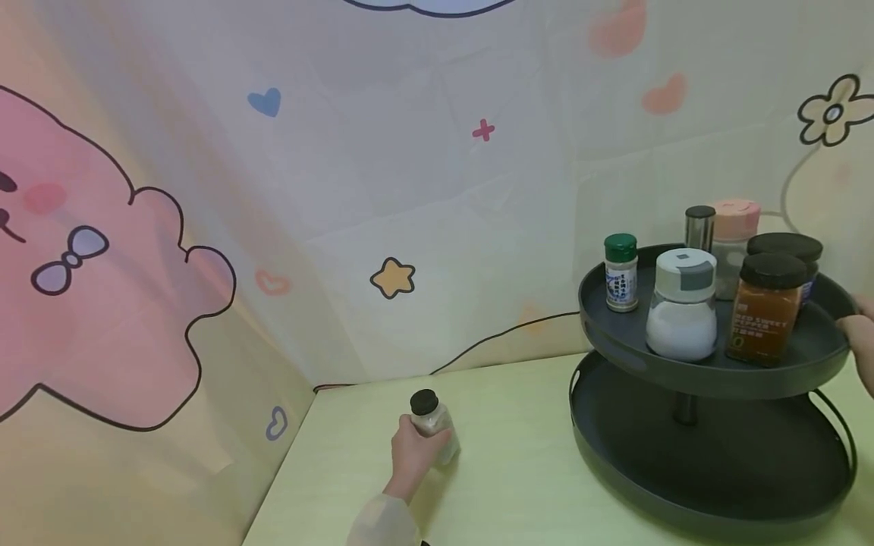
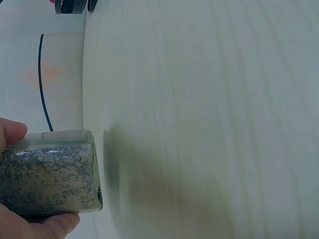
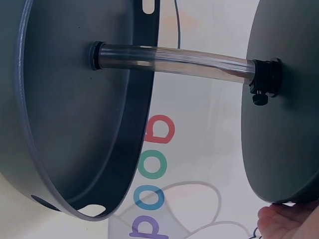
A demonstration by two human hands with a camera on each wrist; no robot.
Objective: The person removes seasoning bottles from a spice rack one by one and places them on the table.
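My left hand (image 1: 414, 453) grips a clear glass spice jar (image 1: 447, 440) with a black lid over the pale green table. In the left wrist view, dark and pale flakes fill the jar (image 2: 50, 177), thumb and fingers on either side. A shadow lies beside its base. On the right stands a two-tier black turntable rack, its upper tray (image 1: 655, 373) above a wider lower tray (image 1: 696, 462). My right hand (image 1: 862, 341), partly cut off, holds the upper tray's right rim. In the right wrist view, the fingers (image 3: 279, 221) meet that rim.
The upper tray carries a green-capped shaker (image 1: 621, 274), a white-lidded jar (image 1: 681, 322), a red sweet pepper jar (image 1: 765, 315), a pink-lidded jar (image 1: 736, 227) and others. A metal post (image 3: 174, 62) joins the tiers. Behind hangs a printed cloth (image 1: 444, 189); a dark cable (image 1: 505, 331) runs along it.
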